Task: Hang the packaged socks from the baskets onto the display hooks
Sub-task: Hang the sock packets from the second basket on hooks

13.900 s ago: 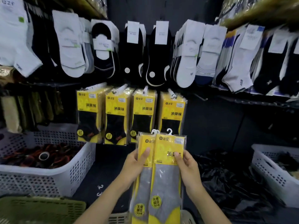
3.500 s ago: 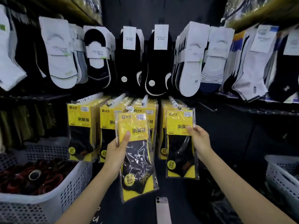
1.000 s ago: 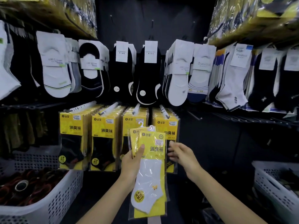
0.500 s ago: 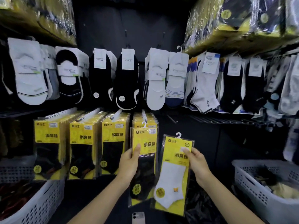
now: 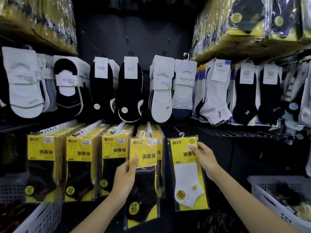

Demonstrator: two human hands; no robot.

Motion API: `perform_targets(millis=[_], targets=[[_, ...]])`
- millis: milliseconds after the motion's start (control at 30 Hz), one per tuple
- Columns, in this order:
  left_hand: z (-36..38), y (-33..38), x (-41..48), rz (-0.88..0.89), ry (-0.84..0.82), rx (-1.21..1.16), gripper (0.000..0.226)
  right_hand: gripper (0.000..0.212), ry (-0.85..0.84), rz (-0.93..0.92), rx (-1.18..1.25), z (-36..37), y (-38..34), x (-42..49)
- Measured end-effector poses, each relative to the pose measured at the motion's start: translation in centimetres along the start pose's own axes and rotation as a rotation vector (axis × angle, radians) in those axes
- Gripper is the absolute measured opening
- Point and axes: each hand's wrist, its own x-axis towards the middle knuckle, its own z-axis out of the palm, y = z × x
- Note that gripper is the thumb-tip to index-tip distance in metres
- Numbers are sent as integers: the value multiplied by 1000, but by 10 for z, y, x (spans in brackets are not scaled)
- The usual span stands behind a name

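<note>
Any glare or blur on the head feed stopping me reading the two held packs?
Head view: the black-sock pack and white-sock pack are sharp, labels legible, only faint sheen on the plastic; strong glare on the wrapped bundles top right; frame edges bow and smear, the left basket soft; the floor area is dark.

One wide-angle camera on the person's head faces forward and slightly down at the wall of hung socks (image 5: 161, 91), near enough that both forearms rise from the bottom edge. The left hand (image 5: 125, 175), gripping a black-sock pack (image 5: 144, 190), sits low centre. The right hand (image 5: 204, 158), gripping a white-sock pack (image 5: 186, 179), is just beside it. The display hooks (image 5: 117, 127) bow above them.
</note>
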Motion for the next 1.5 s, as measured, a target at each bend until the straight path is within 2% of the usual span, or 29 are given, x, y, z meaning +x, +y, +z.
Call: perform_targets(millis=[167, 333, 500, 567, 700, 800, 900, 1067, 1200, 1267, 1500], targets=[[0, -4, 3, -6, 0, -27, 24, 8, 85, 48, 8, 6, 18, 18], [3, -5, 2, -7, -4, -38, 29, 27, 319, 151, 27, 14, 38, 34], [3, -7, -3, -24, -21, -38, 20, 30, 521, 239, -77, 15, 46, 24], [4, -5, -6, -34, -21, -42, 20, 29, 477, 197, -60, 17, 43, 10], [12, 1, -12, -65, -60, -59, 17, 13, 194, 131, -14, 29, 22, -27], [25, 4, -18, -90, -118, -65, 20, 24, -30, 144, 38, 40, 2, -52], [39, 11, -25, -84, -176, -41, 25, 28, -122, 119, 35, 45, -9, -69], [56, 17, -31, -84, -253, -13, 17, 15, -17, 82, 103, 31, -12, -78], [66, 19, -30, -109, -348, -14, 41, 16, 159, 136, 107, 12, -6, -71], [72, 21, -30, -115, -393, -33, 44, 17, 212, 141, 92, 4, -5, -63], [86, 18, -10, -117, -375, -41, 40, 11, 224, 108, -6, -4, -12, -28]])
